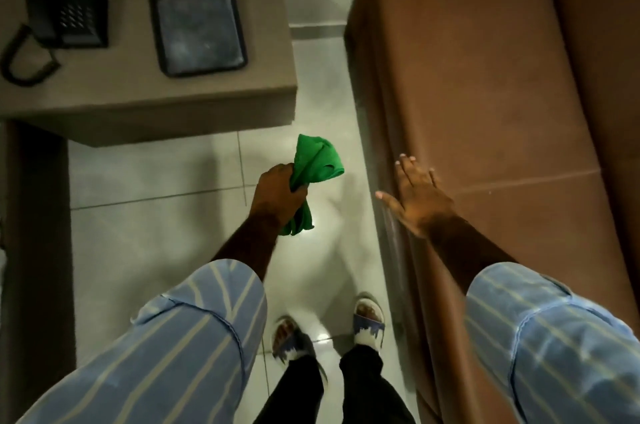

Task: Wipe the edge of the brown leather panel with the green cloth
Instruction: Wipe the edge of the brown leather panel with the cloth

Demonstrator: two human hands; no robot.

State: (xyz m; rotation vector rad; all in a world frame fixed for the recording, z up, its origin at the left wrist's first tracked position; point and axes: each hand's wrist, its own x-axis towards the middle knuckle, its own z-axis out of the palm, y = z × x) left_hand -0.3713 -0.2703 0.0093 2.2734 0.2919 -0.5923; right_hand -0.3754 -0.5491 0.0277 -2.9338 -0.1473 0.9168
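Note:
The brown leather panel (485, 94) is a long padded bench seat filling the right side, with its left edge running down beside the floor. My left hand (278, 197) is shut on the bunched green cloth (317, 160), held in the air over the tiled floor, apart from the panel. My right hand (415, 197) is open, fingers spread, lying flat near the panel's left edge just below a seam.
A beige desk (173, 108) stands at the upper left, carrying a black telephone (67, 4) and a dark square tray (197, 29). Pale tiled floor (156, 216) lies between desk and bench. My feet in sandals (369, 319) stand at the bottom centre.

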